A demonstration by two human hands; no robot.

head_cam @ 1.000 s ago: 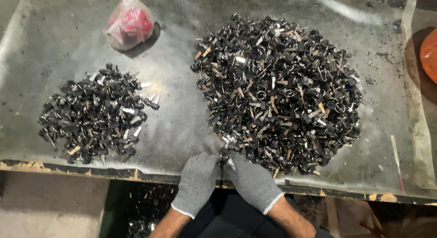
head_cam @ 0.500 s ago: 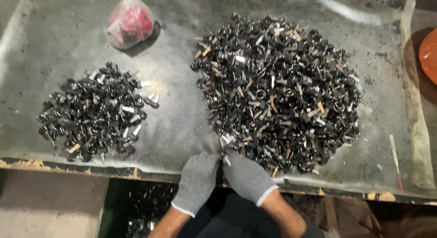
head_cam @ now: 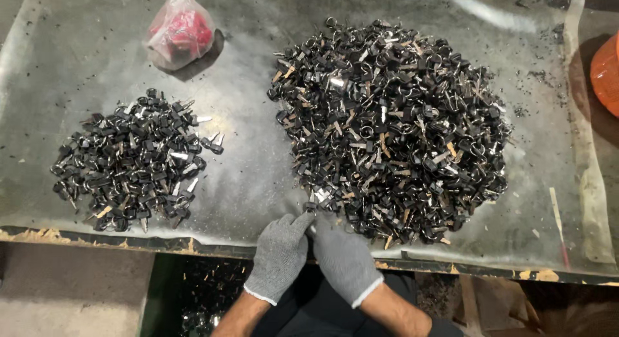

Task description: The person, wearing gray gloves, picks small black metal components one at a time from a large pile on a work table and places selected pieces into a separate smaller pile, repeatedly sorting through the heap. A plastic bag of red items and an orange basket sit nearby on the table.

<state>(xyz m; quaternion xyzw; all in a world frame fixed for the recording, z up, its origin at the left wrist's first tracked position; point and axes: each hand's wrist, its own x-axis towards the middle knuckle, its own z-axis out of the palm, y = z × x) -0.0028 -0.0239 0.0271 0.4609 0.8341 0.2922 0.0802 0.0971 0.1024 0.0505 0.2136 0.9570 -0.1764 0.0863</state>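
A small heap of black-headed metal keys [head_cam: 132,159] lies at the left of the grey plastic-covered table [head_cam: 251,150]; behind it sits a clear knotted bag of red pieces [head_cam: 180,30]; the left hand [head_cam: 280,253], in a grey knit glove, and the right hand [head_cam: 342,259], gloved alike, meet fingertip to fingertip at the near edge of the large heap of black-headed keys and rings [head_cam: 393,124], fingers pinched together on a small piece there, too small to make out; an orange round object [head_cam: 606,72] shows at the far right.
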